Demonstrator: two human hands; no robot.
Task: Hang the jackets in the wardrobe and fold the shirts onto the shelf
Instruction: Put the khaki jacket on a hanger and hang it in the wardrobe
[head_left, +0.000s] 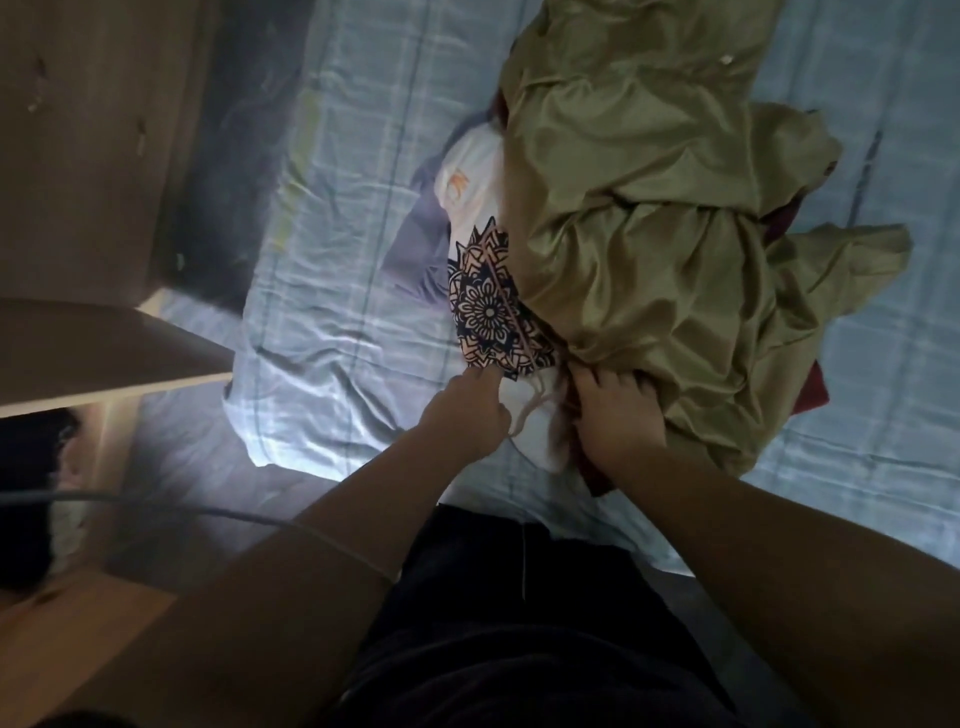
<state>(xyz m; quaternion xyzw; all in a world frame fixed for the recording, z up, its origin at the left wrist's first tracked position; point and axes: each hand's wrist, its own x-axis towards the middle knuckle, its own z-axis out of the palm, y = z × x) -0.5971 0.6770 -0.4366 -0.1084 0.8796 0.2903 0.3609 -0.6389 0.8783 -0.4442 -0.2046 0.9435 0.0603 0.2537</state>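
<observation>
1. A bed (332, 156) with a pale blue checked sheet fills most of the view. A heap of clothes lies on it from the centre out toward 1 o'clock.
2. The olive jacket (649, 234) is crumpled on top of the heap, with its hem toward 6 o'clock.
3. The white shirt (475, 171), which has a dark mandala print (488, 306), sticks out from under the jacket's 9 o'clock side. A purple garment (415, 249) lies just beside it.
4. A dark red garment (810, 395) shows under the jacket at its 4 o'clock edge.
5. The left hand (465, 415) reaches in from 6 o'clock. Its fingers (480, 375) are curled and pinch the shirt's near edge by the print.
6. The right hand (621, 421) is just beside it, at its 3 o'clock. Its fingers (623, 384) are bent and dig into the jacket's hem, gripping the cloth.
7. A pale wooden wardrobe panel (78, 156) stands at 9 to 10 o'clock, and a thin cable (208, 512) crosses at 8 o'clock.
</observation>
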